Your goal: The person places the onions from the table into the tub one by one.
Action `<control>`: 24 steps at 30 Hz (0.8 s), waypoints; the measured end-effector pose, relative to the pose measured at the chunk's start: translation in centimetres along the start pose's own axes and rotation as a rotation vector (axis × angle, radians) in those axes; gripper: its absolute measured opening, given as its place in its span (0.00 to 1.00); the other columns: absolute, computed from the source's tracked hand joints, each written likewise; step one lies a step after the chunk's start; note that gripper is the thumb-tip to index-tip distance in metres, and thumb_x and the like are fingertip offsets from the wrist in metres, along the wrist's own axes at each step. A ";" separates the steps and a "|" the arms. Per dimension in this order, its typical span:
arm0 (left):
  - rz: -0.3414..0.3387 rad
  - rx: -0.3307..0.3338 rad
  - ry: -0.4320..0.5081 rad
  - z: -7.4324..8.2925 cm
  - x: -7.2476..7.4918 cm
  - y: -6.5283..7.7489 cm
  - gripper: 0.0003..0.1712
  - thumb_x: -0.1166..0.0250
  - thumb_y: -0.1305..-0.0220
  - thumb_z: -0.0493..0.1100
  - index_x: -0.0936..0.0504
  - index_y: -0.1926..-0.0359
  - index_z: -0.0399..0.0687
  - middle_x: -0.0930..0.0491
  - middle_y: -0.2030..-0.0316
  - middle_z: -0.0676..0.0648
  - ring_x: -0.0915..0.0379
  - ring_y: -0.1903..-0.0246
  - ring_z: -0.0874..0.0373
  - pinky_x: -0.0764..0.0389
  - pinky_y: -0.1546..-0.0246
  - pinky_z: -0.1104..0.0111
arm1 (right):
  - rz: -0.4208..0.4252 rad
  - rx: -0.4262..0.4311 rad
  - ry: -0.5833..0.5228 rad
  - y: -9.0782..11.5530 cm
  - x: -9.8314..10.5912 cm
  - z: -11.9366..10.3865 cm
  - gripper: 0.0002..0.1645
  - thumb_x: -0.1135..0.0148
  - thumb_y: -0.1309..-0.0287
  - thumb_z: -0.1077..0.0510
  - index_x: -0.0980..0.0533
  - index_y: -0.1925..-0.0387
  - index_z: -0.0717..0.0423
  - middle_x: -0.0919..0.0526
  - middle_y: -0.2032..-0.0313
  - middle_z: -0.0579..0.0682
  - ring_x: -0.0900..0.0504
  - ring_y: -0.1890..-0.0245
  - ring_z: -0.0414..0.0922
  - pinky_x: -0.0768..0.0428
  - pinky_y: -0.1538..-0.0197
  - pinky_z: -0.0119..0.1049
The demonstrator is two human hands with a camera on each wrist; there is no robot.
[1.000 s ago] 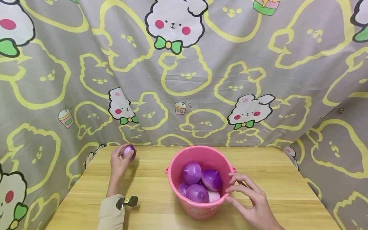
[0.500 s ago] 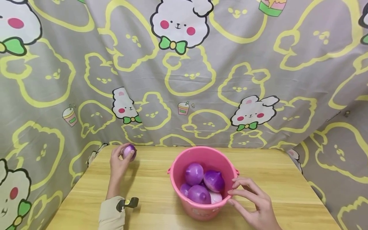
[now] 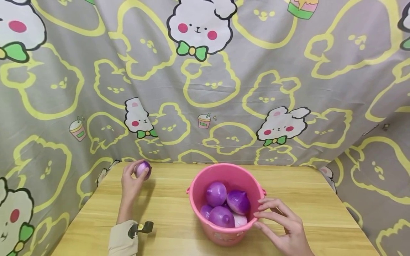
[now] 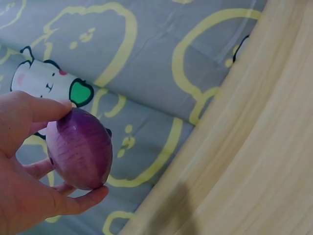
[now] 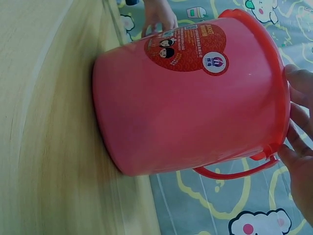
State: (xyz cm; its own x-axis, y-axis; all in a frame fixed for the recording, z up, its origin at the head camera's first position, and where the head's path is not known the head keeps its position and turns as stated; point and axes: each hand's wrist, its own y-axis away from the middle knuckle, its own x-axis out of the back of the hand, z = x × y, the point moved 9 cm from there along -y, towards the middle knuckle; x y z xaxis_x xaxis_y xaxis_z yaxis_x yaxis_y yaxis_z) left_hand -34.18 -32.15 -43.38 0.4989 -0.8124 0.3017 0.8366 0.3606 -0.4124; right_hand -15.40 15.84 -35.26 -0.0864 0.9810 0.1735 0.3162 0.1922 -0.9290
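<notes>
In the head view, my left hand [image 3: 132, 183] holds a purple onion [image 3: 142, 170] at the far left of the table. The left wrist view shows this onion [image 4: 80, 149] pinched between thumb and fingertips, its glossy skin darker near the top. A pink bucket [image 3: 221, 235] stands upright right of the middle, with several purple onions [image 3: 221, 217] inside and a whitish one [image 3: 240, 219] partly hidden among them. My right hand [image 3: 285, 224] holds the bucket's right rim with its fingertips. From the right wrist, the bucket [image 5: 190, 107] shows a red label.
The wooden table [image 3: 169, 202] runs back to a grey curtain [image 3: 179, 117] printed with yellow outlines and rabbits. A black mount [image 3: 141, 228] sits on my left sleeve [image 3: 123, 240]. The bucket's handle [image 5: 234, 174] hangs at its side.
The head view has shifted slightly since the first frame. My left hand still holds the onion at the same spot, and my right hand stays at the bucket's rim.
</notes>
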 end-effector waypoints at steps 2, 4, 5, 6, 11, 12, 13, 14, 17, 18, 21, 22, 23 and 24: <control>0.000 -0.008 0.003 0.2 0.1 0.0 0.22 0.28 0.36 0.34 0.19 0.42 0.38 0.30 0.39 0.34 0.34 0.38 0.39 0.36 0.32 0.39 | 0.001 -0.009 -0.009 -0.2 -0.1 -0.2 0.15 0.25 0.49 0.74 0.16 0.57 0.71 0.19 0.55 0.63 0.22 0.41 0.55 0.24 0.34 0.38; 0.000 -0.017 0.009 0.4 0.1 0.0 0.22 0.28 0.36 0.34 0.19 0.42 0.38 0.30 0.38 0.34 0.34 0.38 0.38 0.36 0.32 0.39 | 0.003 -0.019 -0.021 -0.3 -0.1 -0.2 0.15 0.26 0.48 0.74 0.16 0.57 0.71 0.19 0.54 0.63 0.22 0.41 0.54 0.24 0.34 0.38; 0.000 -0.020 0.009 0.5 0.2 0.0 0.21 0.29 0.36 0.33 0.19 0.42 0.38 0.30 0.38 0.34 0.34 0.38 0.38 0.36 0.32 0.39 | 0.005 -0.018 -0.025 -0.3 -0.1 -0.2 0.15 0.26 0.48 0.74 0.16 0.57 0.71 0.19 0.54 0.63 0.22 0.41 0.54 0.24 0.33 0.38; 0.000 -0.021 0.011 0.6 0.2 0.0 0.22 0.28 0.37 0.33 0.18 0.42 0.38 0.30 0.38 0.34 0.34 0.38 0.39 0.36 0.32 0.39 | 0.006 -0.017 -0.028 -0.3 -0.1 -0.2 0.15 0.26 0.48 0.74 0.16 0.57 0.71 0.19 0.55 0.63 0.22 0.41 0.54 0.24 0.33 0.38; 0.015 -0.040 0.021 1.1 0.4 -0.1 0.22 0.28 0.38 0.32 0.18 0.43 0.37 0.28 0.39 0.36 0.34 0.39 0.45 0.33 0.33 0.44 | 0.005 -0.019 -0.043 -0.3 0.0 0.0 0.15 0.25 0.49 0.75 0.16 0.57 0.71 0.19 0.55 0.63 0.22 0.42 0.54 0.23 0.34 0.38; 0.019 -0.046 0.023 1.3 0.4 -0.2 0.22 0.28 0.38 0.32 0.17 0.43 0.37 0.27 0.40 0.36 0.33 0.40 0.48 0.32 0.33 0.46 | 0.003 -0.022 -0.045 -0.3 0.0 0.0 0.16 0.25 0.49 0.75 0.16 0.57 0.71 0.19 0.55 0.63 0.22 0.42 0.54 0.23 0.34 0.37; 0.022 -0.053 0.024 1.4 0.5 -0.2 0.22 0.28 0.38 0.32 0.17 0.43 0.37 0.27 0.40 0.37 0.34 0.40 0.50 0.32 0.33 0.50 | 0.003 -0.025 -0.047 -0.2 0.0 0.0 0.16 0.25 0.49 0.75 0.16 0.57 0.71 0.19 0.55 0.63 0.22 0.42 0.54 0.23 0.35 0.37; 0.025 -0.060 0.026 1.6 0.5 -0.2 0.22 0.28 0.38 0.32 0.17 0.43 0.37 0.27 0.40 0.37 0.34 0.41 0.52 0.31 0.33 0.53 | 0.003 -0.029 -0.050 -0.2 0.0 0.0 0.16 0.25 0.49 0.75 0.16 0.57 0.71 0.19 0.55 0.63 0.22 0.42 0.54 0.23 0.35 0.37; 0.027 -0.075 0.033 2.0 0.7 -0.3 0.22 0.27 0.39 0.32 0.17 0.43 0.38 0.26 0.40 0.39 0.34 0.42 0.58 0.30 0.34 0.61 | 0.004 -0.035 -0.051 -0.2 0.0 0.1 0.16 0.26 0.49 0.75 0.16 0.57 0.70 0.19 0.55 0.63 0.22 0.42 0.54 0.23 0.35 0.38; 0.028 -0.078 0.037 2.2 0.7 -0.3 0.22 0.27 0.39 0.32 0.17 0.43 0.38 0.26 0.40 0.39 0.34 0.42 0.58 0.30 0.34 0.62 | 0.004 -0.037 -0.051 -0.1 0.1 0.1 0.16 0.26 0.49 0.75 0.16 0.57 0.70 0.19 0.55 0.63 0.22 0.41 0.54 0.23 0.35 0.38; 0.026 -0.085 0.046 2.7 0.9 -0.2 0.22 0.27 0.39 0.32 0.16 0.43 0.38 0.26 0.40 0.40 0.34 0.42 0.58 0.31 0.33 0.60 | 0.005 -0.041 -0.054 -0.1 0.1 0.2 0.16 0.26 0.49 0.76 0.16 0.57 0.70 0.19 0.55 0.63 0.22 0.41 0.54 0.23 0.35 0.38; 0.027 -0.087 0.045 2.9 0.9 -0.2 0.23 0.27 0.39 0.32 0.17 0.43 0.38 0.26 0.39 0.39 0.34 0.41 0.58 0.31 0.33 0.59 | 0.005 -0.042 -0.056 -0.1 0.1 0.2 0.16 0.26 0.50 0.76 0.16 0.57 0.70 0.19 0.55 0.63 0.22 0.41 0.54 0.23 0.35 0.38; 0.028 -0.090 0.047 3.2 1.0 -0.1 0.23 0.27 0.39 0.31 0.17 0.43 0.37 0.26 0.39 0.39 0.34 0.41 0.57 0.31 0.32 0.57 | 0.005 -0.043 -0.059 -0.1 0.1 0.2 0.16 0.26 0.50 0.76 0.16 0.57 0.70 0.19 0.55 0.63 0.22 0.41 0.54 0.23 0.34 0.38; 0.029 -0.095 0.049 3.6 1.0 0.0 0.23 0.27 0.39 0.31 0.17 0.43 0.36 0.27 0.39 0.38 0.34 0.41 0.56 0.31 0.32 0.56 | 0.005 -0.043 -0.061 -0.1 0.1 0.2 0.16 0.26 0.50 0.76 0.16 0.57 0.70 0.19 0.55 0.63 0.22 0.41 0.54 0.23 0.34 0.38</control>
State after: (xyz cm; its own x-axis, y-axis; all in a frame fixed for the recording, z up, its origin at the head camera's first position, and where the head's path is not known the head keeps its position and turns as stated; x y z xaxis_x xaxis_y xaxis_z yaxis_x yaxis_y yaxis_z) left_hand -32.85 -31.32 -39.96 0.5088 -0.8247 0.2470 0.7958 0.3410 -0.5005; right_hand -15.60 15.86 -35.18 -0.1420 0.9788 0.1473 0.3568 0.1894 -0.9148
